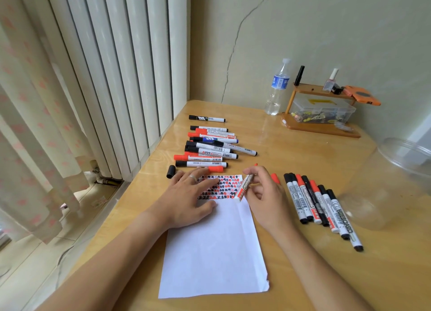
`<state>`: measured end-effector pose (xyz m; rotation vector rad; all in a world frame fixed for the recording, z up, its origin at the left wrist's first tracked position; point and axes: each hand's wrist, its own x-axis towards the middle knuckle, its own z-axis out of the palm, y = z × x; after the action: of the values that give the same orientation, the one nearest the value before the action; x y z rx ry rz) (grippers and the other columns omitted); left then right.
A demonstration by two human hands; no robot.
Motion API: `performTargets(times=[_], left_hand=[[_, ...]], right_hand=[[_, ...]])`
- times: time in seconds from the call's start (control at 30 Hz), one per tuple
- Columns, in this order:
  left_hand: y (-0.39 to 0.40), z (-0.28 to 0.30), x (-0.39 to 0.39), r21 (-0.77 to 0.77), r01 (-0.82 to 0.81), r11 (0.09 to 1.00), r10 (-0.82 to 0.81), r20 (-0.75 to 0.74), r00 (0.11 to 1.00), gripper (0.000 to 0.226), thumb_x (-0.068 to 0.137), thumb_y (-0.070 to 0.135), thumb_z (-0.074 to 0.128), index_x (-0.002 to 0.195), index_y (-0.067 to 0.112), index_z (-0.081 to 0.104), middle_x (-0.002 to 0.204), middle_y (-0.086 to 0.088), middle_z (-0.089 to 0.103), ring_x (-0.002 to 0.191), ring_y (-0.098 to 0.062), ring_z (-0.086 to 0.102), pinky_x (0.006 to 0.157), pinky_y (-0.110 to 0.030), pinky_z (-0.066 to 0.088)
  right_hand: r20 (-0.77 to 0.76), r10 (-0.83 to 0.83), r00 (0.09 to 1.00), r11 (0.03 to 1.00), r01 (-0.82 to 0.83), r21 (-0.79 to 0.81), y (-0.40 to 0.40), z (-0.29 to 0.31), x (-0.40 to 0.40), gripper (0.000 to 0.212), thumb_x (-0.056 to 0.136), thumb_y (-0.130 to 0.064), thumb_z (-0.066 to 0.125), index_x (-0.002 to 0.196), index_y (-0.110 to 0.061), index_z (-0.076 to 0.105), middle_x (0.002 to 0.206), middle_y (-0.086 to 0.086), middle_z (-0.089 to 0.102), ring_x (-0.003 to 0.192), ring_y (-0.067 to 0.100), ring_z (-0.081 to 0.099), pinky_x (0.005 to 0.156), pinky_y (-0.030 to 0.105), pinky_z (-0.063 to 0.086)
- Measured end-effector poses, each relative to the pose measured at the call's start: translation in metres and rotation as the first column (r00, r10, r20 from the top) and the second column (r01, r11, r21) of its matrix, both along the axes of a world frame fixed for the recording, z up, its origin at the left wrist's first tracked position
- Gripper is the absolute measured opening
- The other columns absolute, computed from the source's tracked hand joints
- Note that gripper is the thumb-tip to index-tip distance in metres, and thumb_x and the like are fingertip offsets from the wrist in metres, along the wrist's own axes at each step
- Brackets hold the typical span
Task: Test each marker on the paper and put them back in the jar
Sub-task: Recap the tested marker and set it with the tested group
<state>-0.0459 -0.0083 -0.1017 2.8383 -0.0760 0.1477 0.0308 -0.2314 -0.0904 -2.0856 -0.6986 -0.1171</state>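
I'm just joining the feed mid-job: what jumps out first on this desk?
The white paper at the centre, its far end packed with red and black test marks, held flat by the left hand. The right hand grips a red marker over the paper's right edge. Capped markers lie in a heap beyond the paper and in a row to its right, beside a clear jar on its side.

Head-worn view, down over desk (291,147)

I see bare wooden tabletop (291,152) open at 12 o'clock; capped marker rows (210,145) block 11, clear plastic jar (384,184) 2.
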Motion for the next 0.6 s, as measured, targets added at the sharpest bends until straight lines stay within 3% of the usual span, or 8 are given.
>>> performTargets(times=[0.07, 0.1, 0.13, 0.17, 0.23, 0.4, 0.5, 0.6], left_hand=[[-0.001, 0.001, 0.0, -0.005, -0.002, 1.0, 0.002, 0.004, 1.0, 0.06, 0.098, 0.063, 0.042, 0.155, 0.045, 0.033, 0.169, 0.008, 0.016, 0.155, -0.011, 0.009, 0.124, -0.045, -0.003], [-0.002, 0.001, 0.0, -0.006, -0.001, 1.0, 0.001, 0.005, 1.0, 0.061, 0.098, 0.065, 0.042, 0.155, 0.045, 0.033, 0.168, 0.008, 0.017, 0.155, -0.011, 0.01, 0.124, -0.044, -0.003], [-0.003, 0.001, 0.0, -0.006, 0.0, 1.0, 0.0, 0.009, 1.0, 0.062, 0.096, 0.068, 0.039, 0.154, 0.046, 0.034, 0.168, 0.008, 0.018, 0.155, -0.011, 0.01, 0.123, -0.044, -0.003], [-0.003, 0.0, 0.0, -0.004, 0.001, 1.0, -0.001, 0.014, 1.0, 0.066, 0.093, 0.072, 0.036, 0.154, 0.046, 0.034, 0.168, 0.007, 0.019, 0.154, -0.011, 0.011, 0.123, -0.043, -0.003], [-0.004, 0.0, 0.0, 0.004, -0.001, 1.0, 0.001, 0.016, 1.0, 0.071, 0.089, 0.077, 0.03, 0.154, 0.047, 0.033, 0.167, 0.008, 0.02, 0.154, -0.011, 0.013, 0.122, -0.043, -0.002], [-0.004, -0.001, -0.002, 0.008, 0.025, 1.0, -0.025, -0.004, 1.0, 0.069, 0.088, 0.081, 0.031, 0.153, 0.058, 0.025, 0.168, 0.008, 0.016, 0.155, -0.014, 0.011, 0.125, -0.052, 0.0], [-0.004, 0.0, -0.002, 0.025, 0.035, 0.999, -0.034, -0.029, 0.999, 0.066, 0.09, 0.08, 0.033, 0.152, 0.06, 0.024, 0.169, 0.008, 0.013, 0.157, -0.014, 0.003, 0.124, -0.052, -0.004], [-0.005, 0.0, -0.001, 0.027, 0.029, 0.999, -0.028, -0.04, 0.999, 0.064, 0.093, 0.078, 0.036, 0.153, 0.06, 0.022, 0.17, 0.008, 0.011, 0.157, -0.013, -0.001, 0.124, -0.051, -0.007]], right_hand=[[0.003, 0.015, 1.0, 1.0, -0.015, -0.015, -0.001, -0.001, 0.001, 0.027, 0.088, -0.031, 0.05, 0.111, -0.045, 0.049, 0.091, -0.02, 0.073, 0.083, 0.001, 0.072, 0.111, 0.055, 0.044], [0.008, 0.021, 1.0, 0.999, -0.02, -0.025, -0.002, -0.001, 0.001, 0.028, 0.092, -0.024, 0.055, 0.111, -0.043, 0.05, 0.092, -0.015, 0.075, 0.083, -0.001, 0.072, 0.108, 0.035, 0.046], [0.012, 0.029, 1.0, 0.999, -0.029, -0.036, -0.002, -0.001, 0.0, 0.03, 0.095, -0.018, 0.059, 0.112, -0.041, 0.051, 0.094, -0.01, 0.076, 0.08, -0.002, 0.071, 0.095, 0.019, 0.048], [0.013, 0.04, 0.999, 0.998, -0.039, -0.043, -0.002, 0.0, -0.002, 0.032, 0.096, -0.014, 0.061, 0.113, -0.04, 0.052, 0.097, -0.007, 0.076, 0.077, -0.001, 0.071, 0.079, 0.018, 0.051], [0.023, 0.07, 0.997, 0.996, -0.069, -0.05, 0.001, -0.001, -0.005, 0.033, 0.097, -0.015, 0.062, 0.115, -0.04, 0.052, 0.101, -0.011, 0.074, 0.075, 0.002, 0.072, 0.067, 0.033, 0.057], [0.026, 0.105, 0.994, 0.993, -0.106, 0.043, 0.004, -0.006, -0.002, 0.023, 0.098, -0.029, 0.061, 0.114, -0.044, 0.051, 0.097, -0.011, 0.073, 0.09, 0.01, 0.073, 0.074, 0.045, 0.06], [0.024, 0.067, 0.997, 0.985, -0.07, 0.16, 0.004, -0.001, 0.0, 0.01, 0.099, -0.042, 0.059, 0.107, -0.036, 0.055, 0.074, -0.011, 0.065, 0.068, 0.011, 0.066, 0.063, 0.037, 0.054], [-0.024, 0.058, 0.998, 0.967, -0.05, 0.249, 0.003, 0.004, -0.002, 0.031, 0.098, -0.051, 0.061, 0.092, -0.021, 0.057, 0.062, -0.013, 0.052, 0.056, 0.007, 0.047, 0.055, 0.026, 0.038]])
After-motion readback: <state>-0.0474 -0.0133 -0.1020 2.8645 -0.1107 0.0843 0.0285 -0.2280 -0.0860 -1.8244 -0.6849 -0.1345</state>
